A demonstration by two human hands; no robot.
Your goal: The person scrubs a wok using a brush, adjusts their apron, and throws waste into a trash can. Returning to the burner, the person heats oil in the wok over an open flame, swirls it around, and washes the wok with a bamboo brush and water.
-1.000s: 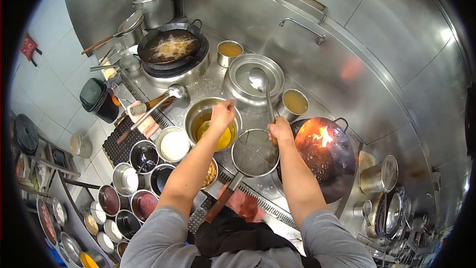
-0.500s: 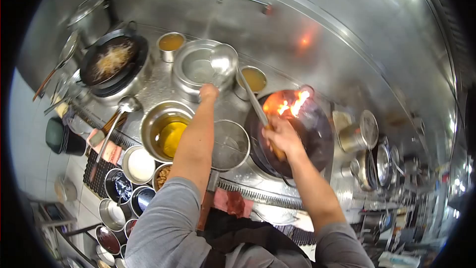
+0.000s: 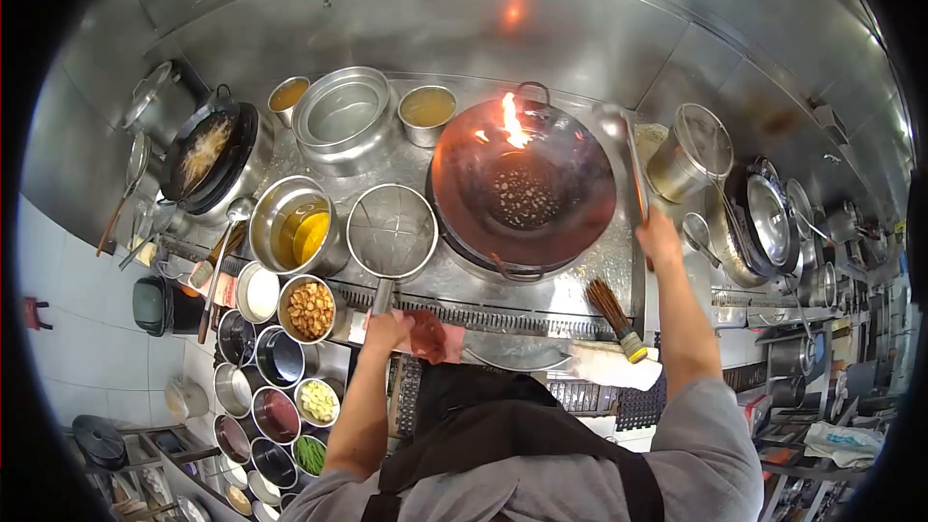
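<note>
My right hand point(image 3: 660, 237) grips the wooden handle of a ladle point(image 3: 609, 121), whose bowl is by the right rim of the wok point(image 3: 464, 222). Flames point(image 3: 515, 124) rise at the wok's far side, and small light bits point(image 3: 522, 195) lie in its bottom. My left hand point(image 3: 387, 332) is closed over the handle end of a round mesh strainer point(image 3: 391, 217), beside a red and pink cloth point(image 3: 430, 336). Its fingers are partly hidden, so I cannot tell whether it holds the handle or the cloth.
A water pot point(image 3: 379, 126), a pot of yellow oil point(image 3: 259, 232) and a can of brownish liquid point(image 3: 427, 108) stand left of the wok. Several ingredient tins surround the brown chunks point(image 3: 310, 309). A bristle brush point(image 3: 609, 309) lies at front right; a tall strainer pot point(image 3: 674, 169) stands behind it.
My right hand has carried the ladle from over the water pot and wok to the wok's right side. My left hand has pulled back from the water pot to the strainer handle. The view has shifted.
</note>
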